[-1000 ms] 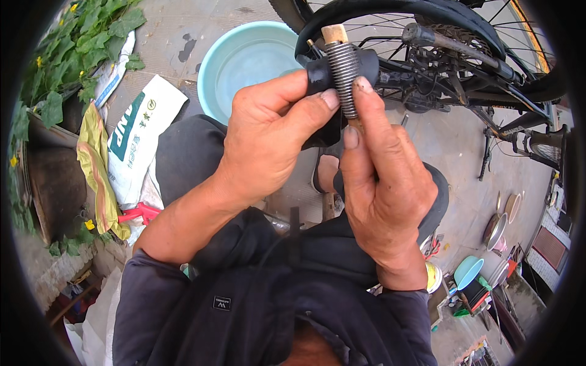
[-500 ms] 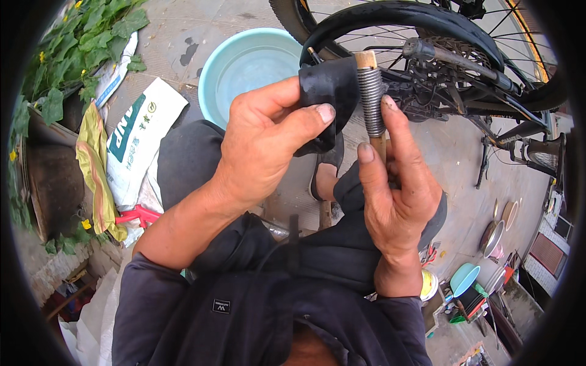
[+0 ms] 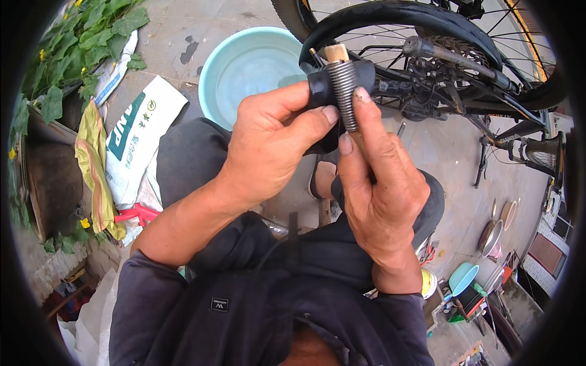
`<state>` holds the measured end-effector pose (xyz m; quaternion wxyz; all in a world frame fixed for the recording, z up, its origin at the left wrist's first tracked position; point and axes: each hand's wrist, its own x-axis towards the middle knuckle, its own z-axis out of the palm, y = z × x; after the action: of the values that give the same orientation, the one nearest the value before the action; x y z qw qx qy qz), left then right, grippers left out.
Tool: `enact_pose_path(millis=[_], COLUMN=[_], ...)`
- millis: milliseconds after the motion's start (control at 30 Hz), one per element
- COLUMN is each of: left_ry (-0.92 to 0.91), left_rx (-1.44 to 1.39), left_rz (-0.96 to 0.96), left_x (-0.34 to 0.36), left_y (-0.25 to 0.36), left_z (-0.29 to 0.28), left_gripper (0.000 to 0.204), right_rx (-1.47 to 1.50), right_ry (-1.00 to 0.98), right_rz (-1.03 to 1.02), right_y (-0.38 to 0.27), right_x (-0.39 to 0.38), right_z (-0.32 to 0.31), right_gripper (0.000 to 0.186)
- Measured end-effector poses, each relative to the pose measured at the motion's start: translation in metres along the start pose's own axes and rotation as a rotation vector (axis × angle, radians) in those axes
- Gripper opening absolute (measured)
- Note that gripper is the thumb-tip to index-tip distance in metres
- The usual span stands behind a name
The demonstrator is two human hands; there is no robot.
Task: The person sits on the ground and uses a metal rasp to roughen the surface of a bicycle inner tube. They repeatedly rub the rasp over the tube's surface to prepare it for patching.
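Observation:
My left hand [image 3: 271, 143] pinches a black rubber inner tube [image 3: 320, 85], folded over its fingers, with a small valve [image 3: 315, 57] poking up at the upper left. My right hand [image 3: 378, 183] grips a pale wooden stick [image 3: 336, 53] wrapped in a tight metal coil [image 3: 343, 91]. The coil lies across the face of the rubber, slightly tilted, with my right forefinger along it. Part of the tube is hidden behind both hands.
An upturned bicycle [image 3: 452, 70] fills the upper right. A pale cyan water basin [image 3: 213, 64] sits beyond my hands. Sacks [image 3: 137, 140], a red plastic object [image 3: 134, 215] and leafy plants [image 3: 79, 43] are at the left. Bowls and small basins [image 3: 464, 277] stand at lower right.
The coiled stick was on the rubber, moved right to its edge half a second ago, and is back left across it now, along with my right hand. My left hand shifted only slightly.

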<state>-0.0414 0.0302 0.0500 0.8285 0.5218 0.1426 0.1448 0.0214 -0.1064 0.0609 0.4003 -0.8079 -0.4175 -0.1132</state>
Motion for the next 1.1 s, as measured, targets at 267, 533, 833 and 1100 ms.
enact_pose_path(millis=[267,533,833,1100], left_ry=[0.021,0.012,-0.002,0.058], left_rx=[0.037,0.064,0.001,-0.033], left_rz=[-0.008,0.007,-0.081,-0.032], left_x=[-0.003,-0.002,-0.001,0.004], left_y=[-0.001,-0.001,-0.005,-0.004], left_z=[0.000,0.000,0.002,-0.003], left_gripper=[0.024,0.021,0.028,0.028], right_rx=[-0.058,-0.095,0.340,0.147], right_ry=[-0.004,0.005,0.121,-0.044], right_rz=[0.002,-0.034,0.375,0.204], right_y=[-0.003,-0.005,0.003,0.005], right_x=[-0.003,-0.005,0.005,-0.002], right_z=[-0.001,0.002,-0.015,-0.015], right_gripper=[0.056,0.056,0.044,0.044])
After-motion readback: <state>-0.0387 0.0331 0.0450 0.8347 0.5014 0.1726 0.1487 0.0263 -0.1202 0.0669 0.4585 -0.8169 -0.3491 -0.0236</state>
